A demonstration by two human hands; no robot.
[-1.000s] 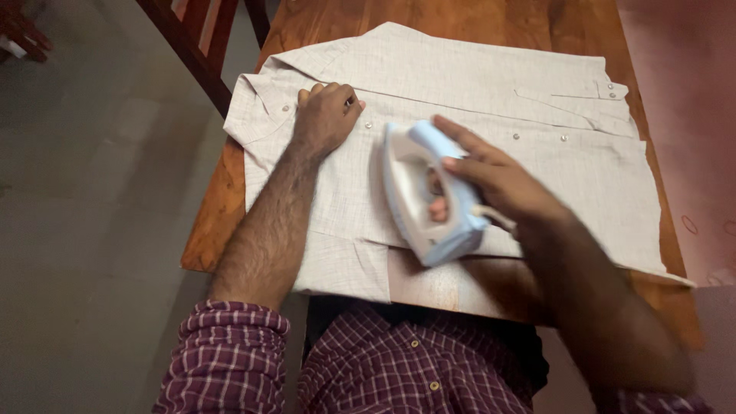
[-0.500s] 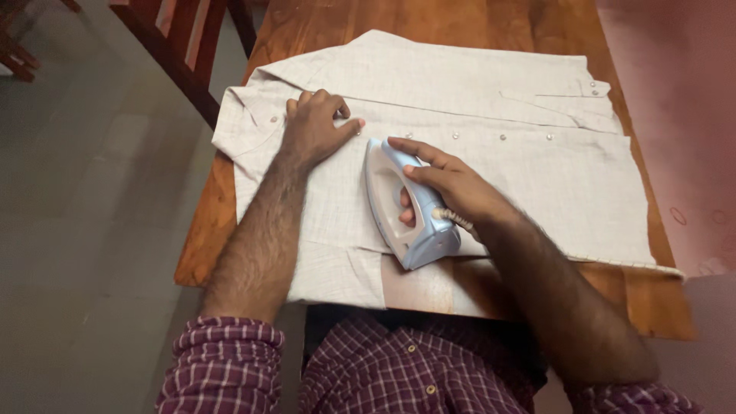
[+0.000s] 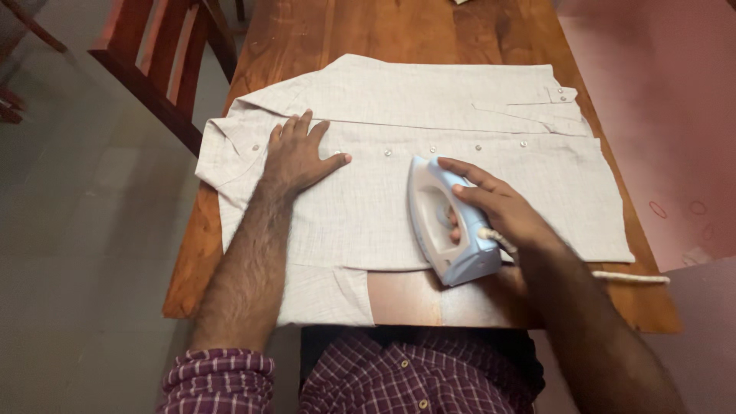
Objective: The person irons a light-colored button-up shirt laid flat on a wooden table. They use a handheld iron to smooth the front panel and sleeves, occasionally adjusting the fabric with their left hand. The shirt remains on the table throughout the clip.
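From the head view, the right hand [image 3: 502, 211] is gripping the handle of the pale blue iron [image 3: 445, 222], which is resting on the beige shirt [image 3: 460, 107], its long axis running away from the person. The left hand [image 3: 295, 157] is lying open and flat on the shirt near the collar, left of the iron and apart from it, on the wooden table [image 3: 399, 31].

Maroon-and-white checked shirt [image 3: 399, 379], buttoned, sleeves rolled up.

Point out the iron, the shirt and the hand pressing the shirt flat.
light blue and white electric iron [image 3: 443, 222], head view, on its white side body.
pale beige button-up shirt [image 3: 460, 100], head view, on the upper front panel.
left hand [image 3: 295, 157], head view, on its back.
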